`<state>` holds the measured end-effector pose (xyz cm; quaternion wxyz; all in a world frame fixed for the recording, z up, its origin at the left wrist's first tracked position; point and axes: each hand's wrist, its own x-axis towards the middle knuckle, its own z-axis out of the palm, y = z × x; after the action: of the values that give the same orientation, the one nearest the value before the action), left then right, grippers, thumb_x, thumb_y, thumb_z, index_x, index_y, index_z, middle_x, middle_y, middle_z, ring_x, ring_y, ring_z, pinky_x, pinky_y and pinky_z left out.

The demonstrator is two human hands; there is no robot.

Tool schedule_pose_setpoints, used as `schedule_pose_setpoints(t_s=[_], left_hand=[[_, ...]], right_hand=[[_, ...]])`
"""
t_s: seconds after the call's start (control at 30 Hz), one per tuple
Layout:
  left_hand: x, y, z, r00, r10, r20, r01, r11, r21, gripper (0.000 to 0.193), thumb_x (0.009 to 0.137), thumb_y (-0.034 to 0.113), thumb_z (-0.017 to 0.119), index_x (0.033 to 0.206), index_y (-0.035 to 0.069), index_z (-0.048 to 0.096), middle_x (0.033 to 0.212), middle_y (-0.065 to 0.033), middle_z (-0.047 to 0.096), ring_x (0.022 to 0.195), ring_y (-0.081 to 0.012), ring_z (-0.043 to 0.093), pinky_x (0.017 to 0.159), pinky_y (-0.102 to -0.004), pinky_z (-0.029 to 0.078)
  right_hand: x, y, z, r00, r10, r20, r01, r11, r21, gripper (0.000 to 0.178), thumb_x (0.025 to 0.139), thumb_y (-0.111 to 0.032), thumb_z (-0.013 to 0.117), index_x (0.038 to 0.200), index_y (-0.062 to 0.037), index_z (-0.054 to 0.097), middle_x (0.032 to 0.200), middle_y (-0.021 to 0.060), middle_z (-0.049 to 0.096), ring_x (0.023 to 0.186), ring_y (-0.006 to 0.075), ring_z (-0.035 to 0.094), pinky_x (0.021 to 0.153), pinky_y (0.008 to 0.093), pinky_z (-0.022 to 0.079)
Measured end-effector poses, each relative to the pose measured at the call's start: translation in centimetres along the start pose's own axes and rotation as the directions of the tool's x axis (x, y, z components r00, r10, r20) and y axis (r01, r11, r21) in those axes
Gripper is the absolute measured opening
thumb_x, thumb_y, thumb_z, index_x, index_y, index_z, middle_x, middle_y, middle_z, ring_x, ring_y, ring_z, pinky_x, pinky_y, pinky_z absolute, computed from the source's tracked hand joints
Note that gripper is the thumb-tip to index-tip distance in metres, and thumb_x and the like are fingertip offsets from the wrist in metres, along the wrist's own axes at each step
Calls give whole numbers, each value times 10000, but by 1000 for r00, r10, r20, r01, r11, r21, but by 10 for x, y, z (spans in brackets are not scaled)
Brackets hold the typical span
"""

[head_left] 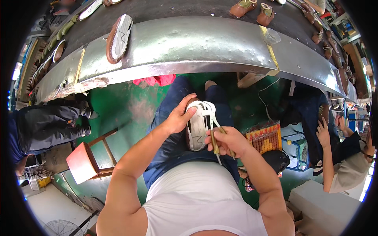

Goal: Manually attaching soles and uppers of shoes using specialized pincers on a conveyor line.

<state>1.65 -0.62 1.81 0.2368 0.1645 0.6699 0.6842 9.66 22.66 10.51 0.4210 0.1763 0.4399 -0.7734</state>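
My left hand (181, 115) grips the far end of a shoe (197, 131), fingers behind it and thumb on top. The shoe lies lengthwise over my lap. A pale surface with a thin wavy line faces up, edged in brown. In my right hand (230, 142) is a two-handled tool that looks like pincers (215, 144), with brass-coloured handles. Its pale head reaches to the shoe's right side near the far end. White curved pieces overlap there, so I cannot tell exactly what the jaws touch.
A metal-edged bench (189, 43) spans the front, holding a brown and white shoe (119, 39) and brown shoes (265, 15). A stool (84, 162) stands left, near a standing person (47, 128). On the right are a beaded seat mat (264, 139) and another person at work (338, 157).
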Motion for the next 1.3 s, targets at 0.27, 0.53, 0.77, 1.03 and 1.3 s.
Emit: schedule_pose_setpoints(t_s=[0.27, 0.53, 0.77, 1.03, 1.3], left_hand=[[4, 20, 7, 994, -106, -9, 106, 987, 122, 478, 1042, 255, 478, 1470, 92, 343, 1309, -84, 534, 1224, -178, 480, 1074, -332, 364], [9, -16, -6, 997, -37, -63, 35, 998, -43, 413, 1008, 159, 546, 1404, 99, 448, 1219, -78, 588, 1137, -151, 533, 998, -298, 428], [4, 15, -4, 992, -117, 54, 123, 982, -141, 439, 986, 109, 566, 1413, 97, 460, 1196, -33, 593, 1108, -118, 535, 980, -290, 433], [20, 2, 7, 987, -149, -55, 143, 985, -100, 430, 969, 117, 587, 1389, 84, 502, 1167, -61, 632, 1064, -137, 574, 973, -305, 457], [24, 9, 12, 976, -202, 79, 203, 979, 0, 552, 943, 74, 600, 1462, 85, 412, 1290, -80, 576, 1170, -160, 532, 1011, -313, 445]], right_hand=[[9, -16, -8, 998, -35, -42, 17, 931, -365, 185, 965, -141, 555, 1064, 10, 596, 900, 94, 659, 810, 152, 654, 684, 306, 530], [57, 33, -31, 790, -613, 8, 247, 307, -919, 250, 938, -210, 612, 993, 30, 569, 792, 259, 644, 795, 468, 624, 684, 502, 494], [21, 23, -13, 844, -531, -73, 37, 194, -980, 213, 940, -166, 582, 984, 38, 535, 849, 276, 648, 834, 464, 633, 752, 522, 495], [-2, -2, -24, 964, -248, -95, 33, 468, -883, 154, 914, -139, 578, 950, 9, 549, 792, 172, 672, 750, 330, 673, 700, 400, 523], [12, 0, -3, 749, -654, -106, 153, 326, -933, 298, 990, -255, 537, 1027, 39, 569, 802, 193, 664, 768, 336, 677, 714, 419, 508]])
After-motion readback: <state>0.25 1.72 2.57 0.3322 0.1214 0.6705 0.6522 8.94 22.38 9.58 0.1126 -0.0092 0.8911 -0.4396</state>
